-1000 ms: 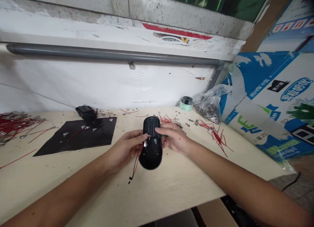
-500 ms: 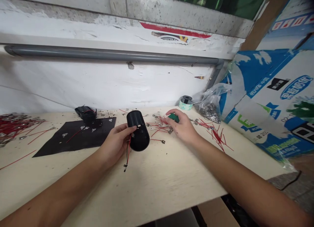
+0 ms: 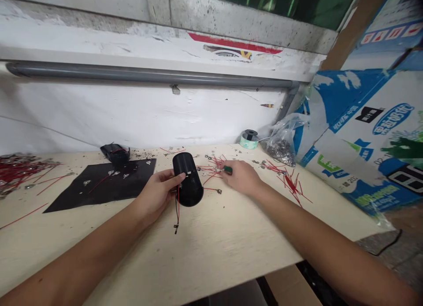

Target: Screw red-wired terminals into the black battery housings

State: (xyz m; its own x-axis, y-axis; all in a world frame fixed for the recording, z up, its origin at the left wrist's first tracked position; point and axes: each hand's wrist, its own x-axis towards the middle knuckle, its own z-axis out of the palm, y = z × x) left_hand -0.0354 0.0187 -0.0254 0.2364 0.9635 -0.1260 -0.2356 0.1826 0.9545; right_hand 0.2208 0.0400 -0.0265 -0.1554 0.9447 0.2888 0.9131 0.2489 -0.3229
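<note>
My left hand (image 3: 157,196) grips a black oval plastic housing (image 3: 187,178) just above the pale wooden table (image 3: 211,248). Red and black wires (image 3: 177,211) dangle from the housing's underside. My right hand (image 3: 240,178) rests on the table to the housing's right, fingers curled over a small green part (image 3: 228,169). Its fingertips lie among loose red wires with metal terminals (image 3: 211,169).
A black mat (image 3: 102,185) with small metal pieces lies at left, with another black housing (image 3: 115,153) behind it. Red wires are piled at the far left (image 3: 20,169) and right (image 3: 289,180). A solder spool (image 3: 249,139), a bag of metal parts (image 3: 280,145) and a blue-and-white carton (image 3: 363,134) stand at right.
My right hand let go of the housing, went right to the wire pile with the green part, and now lies lower on the table. My left hand carried the housing left.
</note>
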